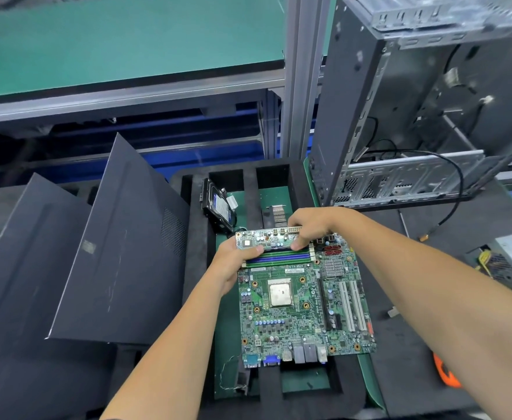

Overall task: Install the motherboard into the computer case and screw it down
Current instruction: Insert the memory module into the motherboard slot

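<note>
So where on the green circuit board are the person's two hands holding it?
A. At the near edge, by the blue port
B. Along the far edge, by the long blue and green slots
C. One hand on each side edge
B: the left hand and right hand both grip the motherboard at its far edge, by the memory slots.

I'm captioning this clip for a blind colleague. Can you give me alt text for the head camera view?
Both hands, left hand and right hand, grip the far edge of a green motherboard above a black foam tray. A hard drive leans in the tray behind it. An open computer case stands to the right; dark side panels lean to the left.
</note>
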Demonstrator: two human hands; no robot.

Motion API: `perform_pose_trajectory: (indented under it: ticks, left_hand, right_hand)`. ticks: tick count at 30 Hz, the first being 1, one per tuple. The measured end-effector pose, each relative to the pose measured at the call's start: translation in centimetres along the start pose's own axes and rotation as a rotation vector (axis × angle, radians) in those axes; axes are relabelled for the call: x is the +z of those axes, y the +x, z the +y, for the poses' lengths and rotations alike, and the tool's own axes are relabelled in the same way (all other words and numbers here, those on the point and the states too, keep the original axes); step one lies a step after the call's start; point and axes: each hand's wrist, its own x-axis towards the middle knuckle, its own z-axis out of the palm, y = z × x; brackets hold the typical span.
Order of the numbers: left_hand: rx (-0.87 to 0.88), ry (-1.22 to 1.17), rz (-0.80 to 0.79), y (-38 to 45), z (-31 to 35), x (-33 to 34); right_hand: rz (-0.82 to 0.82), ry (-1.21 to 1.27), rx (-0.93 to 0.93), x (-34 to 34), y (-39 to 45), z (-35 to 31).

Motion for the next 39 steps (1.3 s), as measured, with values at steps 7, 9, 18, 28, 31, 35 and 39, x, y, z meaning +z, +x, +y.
perform_pose_trajectory:
  ticks: [7, 9, 18, 28, 31, 35, 39]
  left_hand:
    - [0.038, 0.025, -0.024, -0.2, 0.0, -0.1]
    - [0.035, 0.033, -0.012, -0.1, 0.0, 0.0]
    - [0.013, 0.036, 0.059, 0.4, -0.5, 0.5]
    - [-0.025, 0.044, 0.059, 0.6, -0.3, 0.4]
    - [-0.053, 0.044, -0.009, 0.4, -0.1, -0.2]
    - [-0.127, 0.027, 0.026, -0.1, -0.2, -0.8]
    - [-0.117, 0.004, 0.133, -0.2, -0.6, -1.8]
  right_hand:
    - [-0.007, 0.057, -0.042, -0.5, -1.0, -0.2]
    - [-0.015, 0.093, -0.035, -0.4, -1.3, -0.3]
    - [0.130, 0.031, 0.015, 1.0, -0.6, -0.6]
    - [0.148, 0.049, 0.037, 1.4, -0.5, -0.7]
    - [0.129, 0.074, 0.011, 1.2, -0.8, -0.4]
    - [0.118, 0.071, 0.007, 1.2, -1.0, -0.3]
    - [0.112, 0.072, 0.016, 1.5, -0.7, -0.4]
